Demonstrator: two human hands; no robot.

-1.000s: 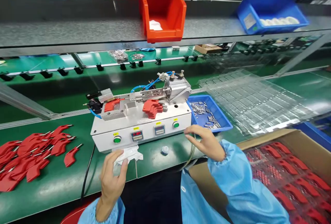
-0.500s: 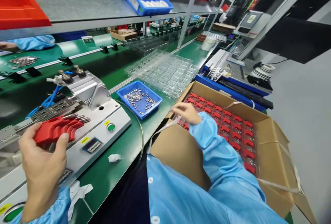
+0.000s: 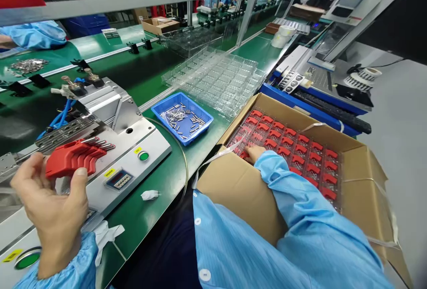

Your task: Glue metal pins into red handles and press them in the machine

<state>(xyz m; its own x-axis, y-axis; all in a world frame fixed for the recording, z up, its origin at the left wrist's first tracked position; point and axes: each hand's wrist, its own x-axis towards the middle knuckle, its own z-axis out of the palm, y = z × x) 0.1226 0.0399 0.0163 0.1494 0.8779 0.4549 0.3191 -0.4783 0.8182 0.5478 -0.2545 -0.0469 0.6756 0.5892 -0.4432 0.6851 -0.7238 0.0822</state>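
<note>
Evidently, open desk (image 3: 140, 218) runs in front of the white machine (image 3: 156, 149), a white wad (image 3: 150, 195) and cloth (image 3: 108, 235) lying between it and the edge. Its yellow labels (image 3: 109, 172) are too small to read. Atop the machine, the left hand (image 3: 51, 206) has thumb and fingers spread around a red stack (image 3: 71, 158); I cannot tell whether they grip. Right of the machine, past a blue tray (image 3: 199, 131), the right hand (image 3: 256, 153) dips into a carton (image 3: 240, 186) at red pieces (image 3: 300, 148), its fingers partly hidden, their closure unclear.
</note>
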